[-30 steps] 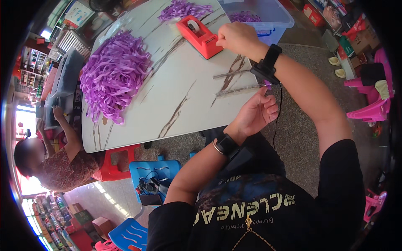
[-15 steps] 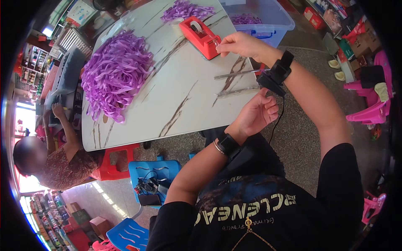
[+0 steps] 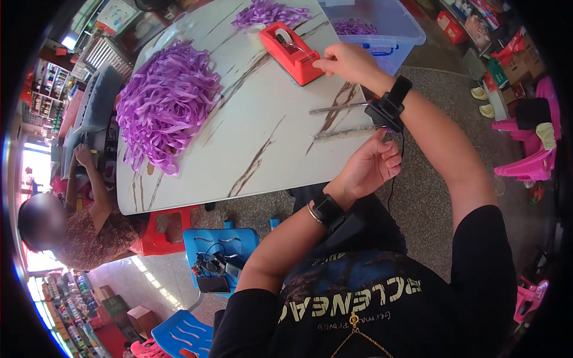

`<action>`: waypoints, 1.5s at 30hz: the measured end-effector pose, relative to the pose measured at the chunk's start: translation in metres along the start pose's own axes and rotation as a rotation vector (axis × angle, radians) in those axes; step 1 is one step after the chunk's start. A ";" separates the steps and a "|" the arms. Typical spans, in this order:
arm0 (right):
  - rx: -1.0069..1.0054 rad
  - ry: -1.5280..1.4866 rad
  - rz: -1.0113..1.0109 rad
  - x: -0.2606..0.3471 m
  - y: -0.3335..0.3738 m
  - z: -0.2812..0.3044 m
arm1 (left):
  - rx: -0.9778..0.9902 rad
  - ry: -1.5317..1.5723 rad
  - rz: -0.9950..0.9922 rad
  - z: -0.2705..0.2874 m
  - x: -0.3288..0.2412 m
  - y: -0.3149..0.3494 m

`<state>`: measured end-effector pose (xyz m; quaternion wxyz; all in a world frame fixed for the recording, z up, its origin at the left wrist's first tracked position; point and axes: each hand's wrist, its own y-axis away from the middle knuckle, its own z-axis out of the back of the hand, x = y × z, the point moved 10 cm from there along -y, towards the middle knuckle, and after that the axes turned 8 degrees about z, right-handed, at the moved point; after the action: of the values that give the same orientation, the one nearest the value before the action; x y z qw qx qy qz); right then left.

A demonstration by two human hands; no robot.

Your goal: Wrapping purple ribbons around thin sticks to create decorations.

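My right hand (image 3: 346,62) reaches across the white marble-patterned table (image 3: 256,155) to a red tape dispenser (image 3: 291,52). Its fingertips pinch at the tape end by the cutter. A black device is strapped to that wrist. My left hand (image 3: 370,167) hovers at the table's near edge under the right forearm, fingers curled loosely; I cannot see anything in it. Two long thin clear strips (image 3: 340,108) lie on the table between my hands. A big heap of purple ribbon strips (image 3: 164,101) covers the table's left part.
A smaller purple ribbon pile (image 3: 265,12) lies behind the dispenser, more in a clear plastic bin (image 3: 382,30). Another person (image 3: 71,221) sits at the table's left. A blue stool (image 3: 218,256) with cables and a red stool (image 3: 164,232) stand below; pink chairs (image 3: 531,161) right.
My right hand has stayed at the dispenser, shifting only slightly. The left hand remains below the right wrist, its fingers a little looser than before.
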<state>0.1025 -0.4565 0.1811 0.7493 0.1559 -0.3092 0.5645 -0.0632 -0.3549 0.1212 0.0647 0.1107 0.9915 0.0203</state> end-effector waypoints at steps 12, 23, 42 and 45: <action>-0.189 0.534 0.185 0.029 -0.001 0.019 | 0.021 -0.004 -0.011 0.001 -0.001 -0.001; -0.158 0.620 0.243 0.041 0.000 0.021 | 0.003 -0.025 -0.011 0.002 0.001 -0.001; 0.372 -0.470 -0.029 0.004 0.047 -0.020 | -0.008 0.004 -0.008 0.003 0.001 -0.001; 0.378 -0.445 -0.103 -0.012 0.045 -0.030 | 0.003 -0.016 -0.004 0.001 0.001 -0.002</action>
<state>0.0669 -0.4340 0.1454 0.6482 0.4283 -0.3471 0.5253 -0.0645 -0.3570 0.1199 0.0727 0.1092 0.9912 0.0176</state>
